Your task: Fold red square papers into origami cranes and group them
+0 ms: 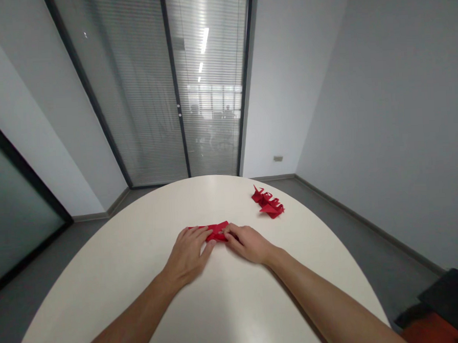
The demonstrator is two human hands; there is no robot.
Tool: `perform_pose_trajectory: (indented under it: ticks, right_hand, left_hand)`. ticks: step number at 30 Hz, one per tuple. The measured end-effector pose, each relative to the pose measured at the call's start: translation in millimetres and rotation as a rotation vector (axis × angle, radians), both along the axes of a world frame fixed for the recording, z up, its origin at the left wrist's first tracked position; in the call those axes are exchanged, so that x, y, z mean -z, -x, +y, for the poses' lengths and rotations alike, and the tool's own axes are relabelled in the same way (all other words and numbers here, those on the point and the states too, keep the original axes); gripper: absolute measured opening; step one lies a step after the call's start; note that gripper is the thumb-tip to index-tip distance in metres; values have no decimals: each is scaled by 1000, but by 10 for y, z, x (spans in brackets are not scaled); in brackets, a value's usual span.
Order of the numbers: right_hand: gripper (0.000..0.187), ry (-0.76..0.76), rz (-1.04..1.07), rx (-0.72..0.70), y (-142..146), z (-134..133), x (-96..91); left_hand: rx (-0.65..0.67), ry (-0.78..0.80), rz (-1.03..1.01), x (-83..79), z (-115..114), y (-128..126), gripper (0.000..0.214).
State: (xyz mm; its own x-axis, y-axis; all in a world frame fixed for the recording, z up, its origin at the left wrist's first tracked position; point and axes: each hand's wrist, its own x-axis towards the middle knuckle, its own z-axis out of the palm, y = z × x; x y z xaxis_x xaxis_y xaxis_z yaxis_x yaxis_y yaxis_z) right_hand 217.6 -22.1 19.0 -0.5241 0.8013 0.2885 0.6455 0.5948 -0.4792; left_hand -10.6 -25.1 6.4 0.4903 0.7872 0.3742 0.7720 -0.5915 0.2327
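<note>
A partly folded piece of red paper point(217, 230) lies on the white round table, under and between my hands. My left hand point(192, 249) rests flat over its left part, fingers stretched out and the thumb near the paper's front edge. At the paper's right end, my right hand point(246, 242) has its fingers bent and pinched together on the sheet. The fingers cover parts of the paper, so its full shape is hidden. Beyond my right hand, several red folded paper cranes point(268, 202) stand close together in a row.
The white table point(175, 317) has a rounded far edge. Behind it is a glass partition point(148, 94) with blinds, beside a pale wall with a socket point(278, 158). A black and orange-red object, perhaps a chair point(451, 303), is at the lower right.
</note>
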Motion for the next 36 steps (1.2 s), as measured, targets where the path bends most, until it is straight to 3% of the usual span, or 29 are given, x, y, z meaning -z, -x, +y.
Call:
perform_pose_trajectory:
  ticks: [7, 14, 20, 25, 29, 36]
  right_hand:
    - [26, 126, 166, 41, -29, 13, -17]
    - [27, 193, 342, 47, -22, 27, 7]
    - [28, 217, 629, 84, 15, 97, 50]
    - [39, 365, 773, 113, 46, 149, 83]
    - [38, 410, 721, 163, 34, 171, 122]
    - [23, 168, 305, 286, -41, 152, 123]
  left_hand:
    - [-76, -32, 7, 35, 59, 15, 28]
    - [-152, -27, -8, -80, 46, 14, 22]
    - [-219, -11, -218, -68, 6, 16, 25]
    - [-287, 7, -371, -56, -11, -1, 32]
    - [-319, 54, -365, -56, 11, -9, 32]
    - [-348, 99, -219, 57, 96, 45, 38]
